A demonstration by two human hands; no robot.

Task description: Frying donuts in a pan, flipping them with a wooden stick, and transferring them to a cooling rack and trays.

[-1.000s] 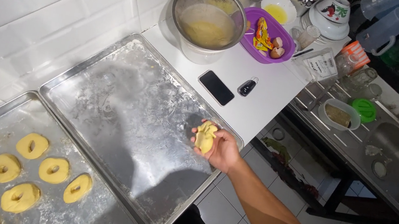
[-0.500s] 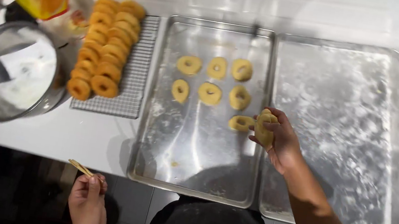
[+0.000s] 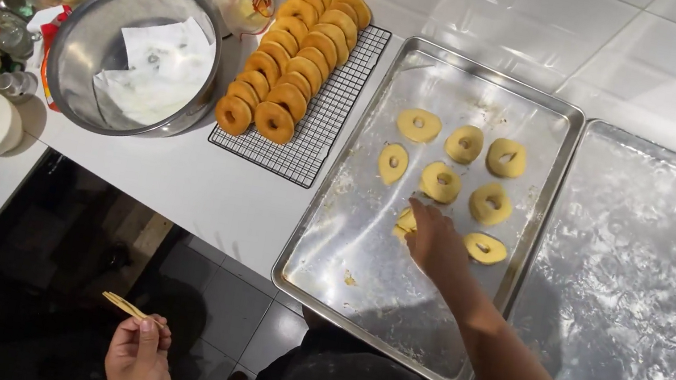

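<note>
Right hand [image 3: 437, 240]: fingers closed over 1 raw dough ring [image 3: 406, 221] (partly hidden) on the floured tray [image 3: 346, 255], ring leftward of palm. Left hand [image 3: 140, 355]: pinching thin sticks [image 3: 123, 304], well apart.

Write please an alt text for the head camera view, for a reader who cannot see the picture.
A person's right hand rests on a raw dough ring on a floured metal tray holding seven more rings. The left hand holds thin wooden sticks low, off the counter. Fried doughnuts line a wire rack beside a paper-lined steel bowl.
</note>
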